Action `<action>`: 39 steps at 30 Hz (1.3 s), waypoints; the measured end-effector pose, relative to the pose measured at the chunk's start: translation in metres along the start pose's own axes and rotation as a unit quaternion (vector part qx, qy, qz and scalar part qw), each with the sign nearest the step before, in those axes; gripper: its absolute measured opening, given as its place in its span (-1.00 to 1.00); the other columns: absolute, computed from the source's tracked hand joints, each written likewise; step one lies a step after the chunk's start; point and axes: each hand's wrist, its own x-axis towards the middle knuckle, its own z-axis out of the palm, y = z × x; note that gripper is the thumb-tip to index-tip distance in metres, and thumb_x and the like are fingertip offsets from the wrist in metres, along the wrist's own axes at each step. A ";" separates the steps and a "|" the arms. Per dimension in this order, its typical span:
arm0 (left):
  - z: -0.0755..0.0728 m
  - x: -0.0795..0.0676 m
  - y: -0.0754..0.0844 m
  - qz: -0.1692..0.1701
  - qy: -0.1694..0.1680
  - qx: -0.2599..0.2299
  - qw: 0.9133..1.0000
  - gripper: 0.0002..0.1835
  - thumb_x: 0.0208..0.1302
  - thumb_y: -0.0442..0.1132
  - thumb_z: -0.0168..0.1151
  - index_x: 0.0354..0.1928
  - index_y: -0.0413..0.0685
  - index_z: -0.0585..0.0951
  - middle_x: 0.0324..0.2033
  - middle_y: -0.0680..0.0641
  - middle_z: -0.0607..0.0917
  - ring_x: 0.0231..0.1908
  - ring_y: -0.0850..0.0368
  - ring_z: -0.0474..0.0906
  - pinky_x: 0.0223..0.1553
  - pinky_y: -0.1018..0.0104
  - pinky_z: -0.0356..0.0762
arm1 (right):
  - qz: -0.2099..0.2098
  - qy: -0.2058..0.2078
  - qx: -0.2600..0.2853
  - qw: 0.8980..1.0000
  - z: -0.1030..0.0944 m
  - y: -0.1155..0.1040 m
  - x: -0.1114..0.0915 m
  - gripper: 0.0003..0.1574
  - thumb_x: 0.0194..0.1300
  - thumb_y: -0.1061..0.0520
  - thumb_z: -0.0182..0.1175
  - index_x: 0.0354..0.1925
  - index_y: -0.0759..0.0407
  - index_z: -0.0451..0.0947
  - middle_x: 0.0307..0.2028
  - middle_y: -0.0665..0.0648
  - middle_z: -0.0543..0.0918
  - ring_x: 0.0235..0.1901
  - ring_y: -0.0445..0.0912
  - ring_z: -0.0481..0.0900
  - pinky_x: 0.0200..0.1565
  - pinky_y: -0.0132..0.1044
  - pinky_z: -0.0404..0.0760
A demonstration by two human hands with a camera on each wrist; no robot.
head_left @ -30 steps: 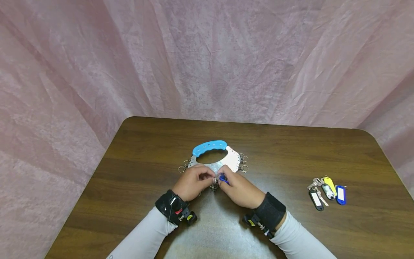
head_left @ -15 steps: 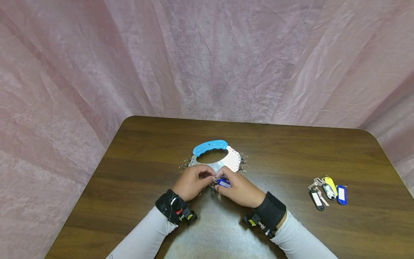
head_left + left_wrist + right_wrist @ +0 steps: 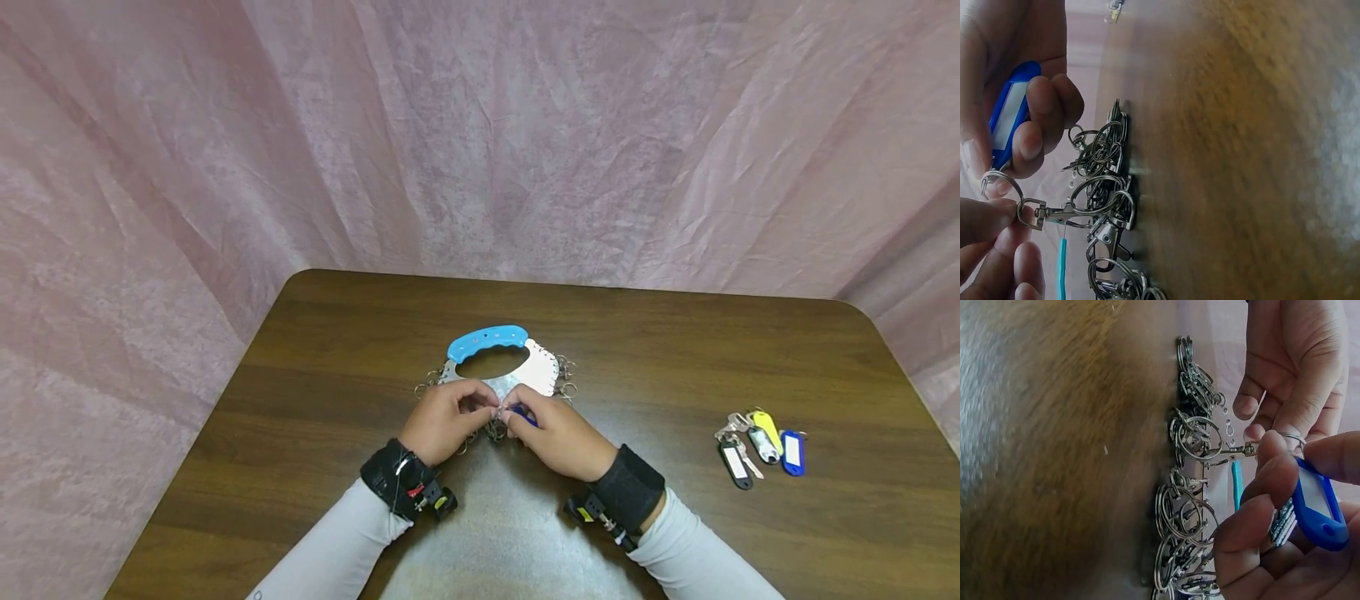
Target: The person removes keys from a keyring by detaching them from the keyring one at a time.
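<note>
A metal key-holder plate (image 3: 543, 367) with a blue handle (image 3: 487, 339) lies mid-table, small snap hooks and split rings hanging along its edges. At its near edge, my left hand (image 3: 450, 421) pinches a split ring (image 3: 1017, 185), which is joined to a swivel snap hook (image 3: 1057, 215). Opposite, my right hand (image 3: 557, 437) holds a blue key tag (image 3: 1316, 506) with a white label, its thumb and fingertips at the same ring. Part of a ridged metal key (image 3: 1282, 523) shows between the right fingers. The fingertips partly cover the ring.
To the right on the brown table (image 3: 660, 358) lie more tagged keys: a black tag (image 3: 735, 464), a yellow tag (image 3: 766, 429) and another blue tag (image 3: 792, 452). Bunched rings (image 3: 1188, 515) hang beside the hands. A pink curtain (image 3: 480, 150) stands behind the table.
The blue tag in my right hand turned its white label upward half a second ago, then tipped back between the fingers. My left hand stays almost in place at the ring.
</note>
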 end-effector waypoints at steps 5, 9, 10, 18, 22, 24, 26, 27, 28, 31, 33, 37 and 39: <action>0.001 -0.001 0.000 -0.006 0.006 -0.004 1.000 -0.89 0.20 -0.22 0.32 -0.33 0.21 0.59 -0.45 0.24 0.58 -0.46 0.33 0.47 -0.45 0.32 0.48 | -0.013 0.006 0.002 1.000 0.000 0.001 0.000 -0.92 0.44 0.09 0.02 -0.21 0.03 0.44 -0.43 -0.02 0.56 -0.44 -0.24 0.46 -0.34 -0.26 0.47; 0.002 0.000 -0.001 -0.007 0.011 -0.003 1.000 -0.90 0.20 -0.21 0.32 -0.34 0.21 0.59 -0.45 0.25 0.58 -0.45 0.34 0.47 -0.44 0.33 0.48 | -0.023 0.013 0.002 1.000 0.000 0.002 0.000 -0.94 0.44 0.09 0.03 -0.20 0.02 0.44 -0.41 -0.03 0.56 -0.41 -0.23 0.46 -0.32 -0.26 0.47; 0.002 0.000 -0.002 -0.007 0.012 -0.003 1.000 -0.90 0.19 -0.21 0.32 -0.34 0.21 0.59 -0.45 0.24 0.59 -0.45 0.34 0.47 -0.44 0.33 0.49 | -0.025 0.014 0.001 1.000 0.000 0.002 0.000 -0.95 0.44 0.09 0.03 -0.19 0.01 0.44 -0.41 -0.04 0.55 -0.41 -0.23 0.46 -0.32 -0.27 0.47; 0.002 0.000 -0.003 0.000 0.016 -0.004 1.000 -0.90 0.20 -0.21 0.32 -0.36 0.22 0.60 -0.44 0.25 0.59 -0.42 0.37 0.49 -0.40 0.34 0.50 | -0.032 0.023 -0.005 0.999 0.000 0.001 0.000 -0.94 0.44 0.10 0.02 -0.18 0.01 0.44 -0.41 -0.06 0.55 -0.40 -0.22 0.47 -0.32 -0.28 0.48; 0.001 0.000 -0.002 0.006 0.014 -0.003 1.000 -0.90 0.19 -0.21 0.33 -0.36 0.20 0.60 -0.42 0.25 0.59 -0.41 0.36 0.49 -0.38 0.35 0.49 | -0.025 0.027 -0.008 0.999 -0.001 0.000 0.000 -0.95 0.44 0.11 0.02 -0.19 0.01 0.43 -0.42 -0.11 0.54 -0.42 -0.25 0.46 -0.34 -0.28 0.47; 0.001 0.000 -0.002 0.014 0.014 0.000 1.000 -0.91 0.19 -0.21 0.33 -0.36 0.18 0.61 -0.42 0.24 0.59 -0.41 0.35 0.49 -0.39 0.35 0.49 | -0.024 0.029 -0.010 0.999 -0.001 0.000 0.000 -0.95 0.44 0.11 0.02 -0.20 0.01 0.43 -0.43 -0.12 0.53 -0.43 -0.26 0.45 -0.35 -0.28 0.47; 0.001 0.000 -0.002 0.020 0.015 0.002 1.000 -0.94 0.19 -0.20 0.33 -0.36 0.15 0.62 -0.43 0.24 0.58 -0.41 0.35 0.48 -0.39 0.35 0.48 | -0.024 0.030 -0.013 0.999 -0.001 0.000 0.000 -0.96 0.44 0.11 0.02 -0.21 0.00 0.42 -0.43 -0.12 0.53 -0.44 -0.26 0.45 -0.35 -0.29 0.47; 0.001 0.000 -0.002 0.024 0.015 0.003 1.000 -0.95 0.19 -0.20 0.33 -0.35 0.12 0.62 -0.43 0.23 0.58 -0.41 0.35 0.48 -0.39 0.35 0.48 | -0.024 0.030 -0.013 0.999 -0.001 0.000 0.000 -0.95 0.44 0.11 0.02 -0.22 0.00 0.42 -0.43 -0.11 0.54 -0.44 -0.26 0.44 -0.35 -0.29 0.47; 0.001 0.000 -0.002 0.027 0.015 0.004 1.000 -0.96 0.20 -0.19 0.32 -0.35 0.10 0.62 -0.43 0.22 0.58 -0.42 0.34 0.47 -0.40 0.34 0.48 | -0.024 0.030 -0.015 0.999 -0.001 0.001 0.000 -0.95 0.44 0.11 0.02 -0.22 0.00 0.42 -0.43 -0.10 0.54 -0.44 -0.26 0.44 -0.35 -0.29 0.47; 0.001 0.000 -0.002 0.034 0.013 0.006 0.999 -0.94 0.21 -0.17 0.31 -0.35 0.05 0.63 -0.43 0.21 0.56 -0.42 0.33 0.46 -0.40 0.34 0.47 | -0.023 0.028 -0.014 0.999 -0.002 0.001 0.000 -0.94 0.45 0.11 0.02 -0.22 0.03 0.42 -0.43 -0.05 0.56 -0.45 -0.26 0.44 -0.37 -0.29 0.47; 0.001 0.000 -0.003 0.037 0.011 0.008 0.999 -0.96 0.22 -0.18 0.31 -0.35 0.07 0.62 -0.44 0.21 0.56 -0.42 0.33 0.45 -0.40 0.35 0.46 | -0.020 0.027 -0.014 0.999 -0.002 0.001 0.000 -0.94 0.45 0.12 0.02 -0.21 0.05 0.43 -0.43 -0.04 0.57 -0.46 -0.26 0.45 -0.38 -0.29 0.47; 0.001 0.000 -0.004 0.045 0.007 0.014 0.999 -0.96 0.24 -0.18 0.28 -0.34 0.08 0.61 -0.44 0.21 0.54 -0.42 0.32 0.44 -0.40 0.35 0.46 | -0.016 0.026 -0.012 0.999 -0.003 0.002 0.000 -0.93 0.44 0.13 0.02 -0.21 0.09 0.44 -0.44 -0.04 0.57 -0.46 -0.26 0.46 -0.39 -0.29 0.48; 0.001 0.001 -0.004 0.048 0.006 0.018 0.999 -0.96 0.25 -0.17 0.27 -0.33 0.08 0.61 -0.44 0.22 0.53 -0.42 0.32 0.43 -0.40 0.35 0.45 | -0.014 0.026 -0.012 0.999 -0.003 0.002 0.000 -0.92 0.44 0.13 0.03 -0.21 0.09 0.44 -0.44 -0.04 0.57 -0.46 -0.26 0.47 -0.39 -0.28 0.48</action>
